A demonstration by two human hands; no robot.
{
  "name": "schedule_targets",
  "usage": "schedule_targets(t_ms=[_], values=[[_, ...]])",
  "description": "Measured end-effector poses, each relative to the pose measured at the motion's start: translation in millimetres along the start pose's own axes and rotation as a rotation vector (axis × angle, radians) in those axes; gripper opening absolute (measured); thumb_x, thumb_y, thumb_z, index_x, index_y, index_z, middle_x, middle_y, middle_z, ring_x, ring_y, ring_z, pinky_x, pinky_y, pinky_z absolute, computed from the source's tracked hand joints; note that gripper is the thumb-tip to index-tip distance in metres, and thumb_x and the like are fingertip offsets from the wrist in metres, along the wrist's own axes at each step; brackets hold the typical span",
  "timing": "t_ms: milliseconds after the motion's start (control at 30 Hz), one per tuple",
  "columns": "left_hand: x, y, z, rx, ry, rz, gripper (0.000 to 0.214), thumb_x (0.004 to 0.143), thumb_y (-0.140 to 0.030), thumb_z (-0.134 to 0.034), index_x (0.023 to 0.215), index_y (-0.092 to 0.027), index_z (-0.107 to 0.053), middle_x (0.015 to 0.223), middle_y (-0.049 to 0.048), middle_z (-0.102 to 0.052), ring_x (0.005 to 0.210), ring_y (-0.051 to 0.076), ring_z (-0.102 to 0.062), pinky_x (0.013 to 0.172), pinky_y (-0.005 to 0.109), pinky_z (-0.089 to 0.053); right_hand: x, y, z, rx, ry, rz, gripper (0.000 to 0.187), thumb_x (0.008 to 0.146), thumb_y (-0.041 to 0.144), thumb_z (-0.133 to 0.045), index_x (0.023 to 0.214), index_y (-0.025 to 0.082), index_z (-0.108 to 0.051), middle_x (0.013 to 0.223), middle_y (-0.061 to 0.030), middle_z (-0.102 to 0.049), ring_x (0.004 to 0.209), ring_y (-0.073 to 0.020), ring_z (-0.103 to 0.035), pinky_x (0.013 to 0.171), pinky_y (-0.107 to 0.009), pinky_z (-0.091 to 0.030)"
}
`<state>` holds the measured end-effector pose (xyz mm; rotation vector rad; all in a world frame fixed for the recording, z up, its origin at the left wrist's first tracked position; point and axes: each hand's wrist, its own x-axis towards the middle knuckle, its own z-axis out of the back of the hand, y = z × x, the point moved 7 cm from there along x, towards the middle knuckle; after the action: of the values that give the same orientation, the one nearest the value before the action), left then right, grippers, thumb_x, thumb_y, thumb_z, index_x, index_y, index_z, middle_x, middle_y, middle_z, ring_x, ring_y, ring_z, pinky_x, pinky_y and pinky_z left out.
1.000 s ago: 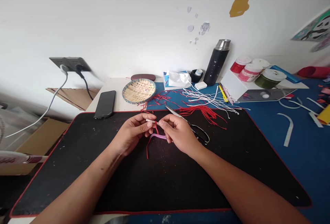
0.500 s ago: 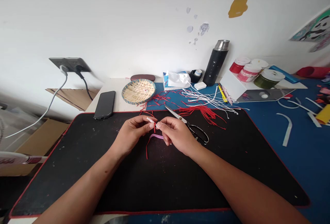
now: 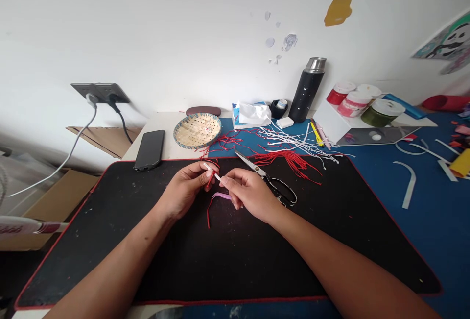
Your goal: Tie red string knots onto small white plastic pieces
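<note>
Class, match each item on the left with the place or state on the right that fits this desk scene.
1. Left hand
2. Scissors
3. Smartphone
4. Vacuum flask

A. Standing upright by the wall
B. Holding a white strip
C. Lying on the white desktop, left of the woven bamboo basket
D. Lying on the black desk mat

Pairs: 1-B, 2-D, 3-C, 4-A

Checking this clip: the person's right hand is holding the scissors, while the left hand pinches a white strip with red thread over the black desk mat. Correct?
No: the head view shows the scissors lying on the black desk mat beside the right hand, not in it. The rest is right.
</note>
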<state>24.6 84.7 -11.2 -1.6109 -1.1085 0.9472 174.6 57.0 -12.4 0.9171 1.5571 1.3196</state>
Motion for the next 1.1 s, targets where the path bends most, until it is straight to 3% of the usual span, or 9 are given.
schedule_targets(t_ms=[700,800,900,1000,1100], values=[[2.2,7.2,-0.2,-0.073,-0.019,0.084,0.027,0.075,-0.036,-0.092,0.085,-0.015,-0.078,0.072,0.0035,-0.067,0.064,0.013,-0.057,0.058,0.023,-0.041,-1.9,6.1,0.0,-0.066,0.014,0.089,0.024,0.098,0.04,-0.061,0.088,0.019,-0.065,0.061,0.0059,-0.055,0.047,-0.0096,-0.049,0.052,-0.025,-0.039],[3.3,3.5,7.7,-0.124,-0.077,0.073,0.029,0.071,-0.033,-0.095,0.086,-0.014,-0.079,0.073,0.003,-0.067,0.062,0.012,-0.056,0.056,0.022,-0.04,-4.9,15.1,6.8,-0.244,-0.032,0.149,0.023,0.101,0.039,-0.059,0.09,0.02,-0.067,0.071,0.0032,-0.061,0.057,-0.0112,-0.055,0.058,-0.026,-0.041],[4.2,0.1,12.1,-0.172,-0.1,0.063,0.029,0.068,-0.031,-0.096,0.085,-0.014,-0.079,0.074,0.0029,-0.067,0.061,0.011,-0.055,0.055,0.021,-0.04,-8.9,24.0,9.5,-0.566,-0.076,0.205,0.017,0.098,0.04,-0.067,0.097,0.023,-0.07,0.074,0.0024,-0.065,0.065,-0.0137,-0.058,0.064,-0.028,-0.04],[4.4,-1.7,12.5,-0.196,-0.092,0.057,0.028,0.069,-0.03,-0.095,0.083,-0.013,-0.079,0.074,0.0033,-0.066,0.06,0.011,-0.055,0.054,0.021,-0.04,-13.2,27.1,1.3,-0.902,-0.027,0.248,0.023,0.093,0.04,-0.077,0.106,0.022,-0.07,0.083,-0.0009,-0.069,0.075,-0.0179,-0.061,0.069,-0.031,-0.04],[4.1,-2.5,12.6,-0.212,-0.084,0.046,0.027,0.071,-0.03,-0.094,0.084,-0.013,-0.079,0.074,0.0034,-0.066,0.061,0.011,-0.054,0.054,0.021,-0.04,-16.8,25.6,-8.9,-1.129,0.056,0.292,0.015,0.092,0.031,-0.079,0.095,0.02,-0.069,0.095,-0.006,-0.07,0.091,-0.0231,-0.064,0.076,-0.034,-0.041]])
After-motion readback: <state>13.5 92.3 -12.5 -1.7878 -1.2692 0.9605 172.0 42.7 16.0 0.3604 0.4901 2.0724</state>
